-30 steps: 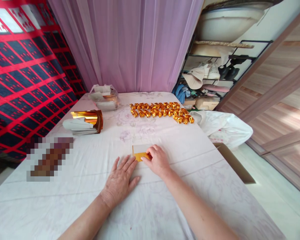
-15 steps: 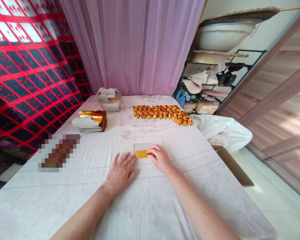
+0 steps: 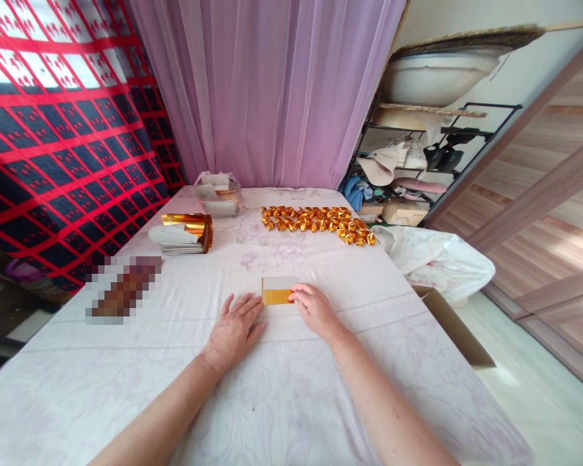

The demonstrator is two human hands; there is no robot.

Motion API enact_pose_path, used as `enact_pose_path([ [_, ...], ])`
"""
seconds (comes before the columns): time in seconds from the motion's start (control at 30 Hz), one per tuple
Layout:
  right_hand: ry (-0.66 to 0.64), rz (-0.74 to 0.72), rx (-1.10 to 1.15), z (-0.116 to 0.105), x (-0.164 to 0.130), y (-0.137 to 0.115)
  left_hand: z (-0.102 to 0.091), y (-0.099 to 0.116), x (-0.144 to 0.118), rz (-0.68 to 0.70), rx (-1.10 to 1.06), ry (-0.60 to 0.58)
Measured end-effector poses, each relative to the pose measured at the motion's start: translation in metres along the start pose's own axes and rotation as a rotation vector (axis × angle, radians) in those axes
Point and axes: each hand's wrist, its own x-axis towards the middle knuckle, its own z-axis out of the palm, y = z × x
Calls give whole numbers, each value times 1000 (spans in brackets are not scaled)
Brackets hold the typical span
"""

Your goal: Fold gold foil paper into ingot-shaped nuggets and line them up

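**Gold-and-white paper slip pinned flat between two hands**

A small rectangular slip of paper, gold foil on its near half and white on its far half [image 3: 278, 290], is laid flat on the white cloth-covered surface [image 3: 126, 388], just ahead of both hands. It appears to be kept flat so that it can be pressed against the firm top beneath it. The right hand [image 3: 315, 309] is set at the slip's right end, its fingertips [image 3: 295, 297] bent down onto the gold edge; the grip is a light press from above, not a clamp around the paper, and whether the thumb is tucked under the edge cannot be told. The left hand [image 3: 233, 330] is spread palm-down on the cloth, fingers together and extended, its fingertips just beside the slip's near-left corner; nothing is held in it, and contact with the paper cannot be told. Both forearms are stretched forward from the near edge and angled inward, so that the hands meet at the slip.

Farther back, a row of small folded gold foil pieces [image 3: 315, 223] is lined up. To the left lie a stack of white-and-gold paper sheets with a curled gold end [image 3: 182, 234] and a clear plastic bag of paper [image 3: 217, 193]. A white plastic bag [image 3: 437, 257] hangs off the right edge.
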Motion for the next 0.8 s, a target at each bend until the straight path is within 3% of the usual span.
enact_pose_path([
  [0.17,-14,7,-100,-4,0,-12,0,5,-2,13,43,68],
  [0.5,-321,64,-215,0,-9,-54,-2,-7,12,137,-3,28],
  [0.8,-429,157,-201,-11,-13,-46,-3,-13,13,129,87,-79],
])
